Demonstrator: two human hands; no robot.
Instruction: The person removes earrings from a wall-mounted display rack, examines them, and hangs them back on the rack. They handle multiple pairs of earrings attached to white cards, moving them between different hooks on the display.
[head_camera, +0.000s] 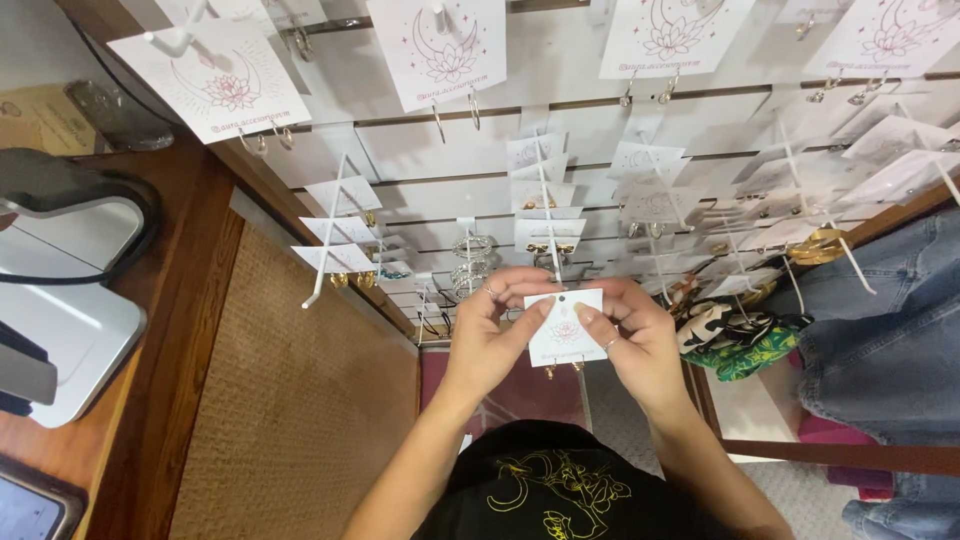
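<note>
— Black printed shirt (560, 495) filled my lower frame; above it, where was the card?

— I saw the small white square earring card (566, 327) at centre, upright, pinched between left hand (492, 335) and right hand (638, 340), both equally near, thumbs on its face, below the slatted display wall (590, 120).

Left hand (492, 335) and right hand (635, 335) raised, fingertips pinched.

Ahead of both hands, white pegs (545, 205) loaded with earring cards (548, 228) jut from the slatted display wall (600, 110), leaving narrow lanes between rows. Open space lies below, above the red rug (520, 395). Folded scarves (742, 338) and hanging denim (880, 330) crowd the right; a wicker panel (300, 400) bounds the left.
</note>
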